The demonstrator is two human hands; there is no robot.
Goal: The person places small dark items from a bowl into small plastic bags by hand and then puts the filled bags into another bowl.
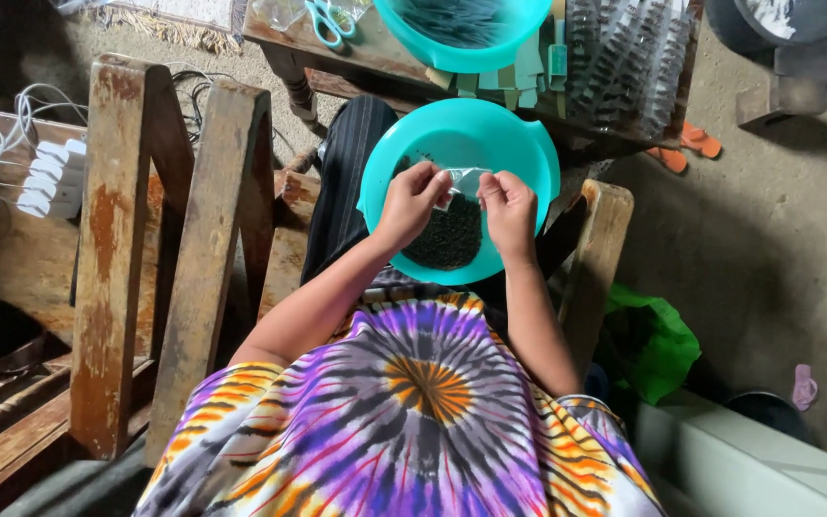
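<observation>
Both hands meet over a teal basin (pixel 519 153) resting on the person's lap. The left hand (pixel 412 201) and the right hand (pixel 509 206) each pinch one end of a small clear packet (pixel 463 182) — it hangs between them, above a heap of dark seeds (pixel 447 239) at the basin's 6 o'clock. At 12 o'clock, a second teal basin (pixel 461 33) sits on a wooden table (pixel 284 33) beside teal-handled scissors (pixel 329 19).
</observation>
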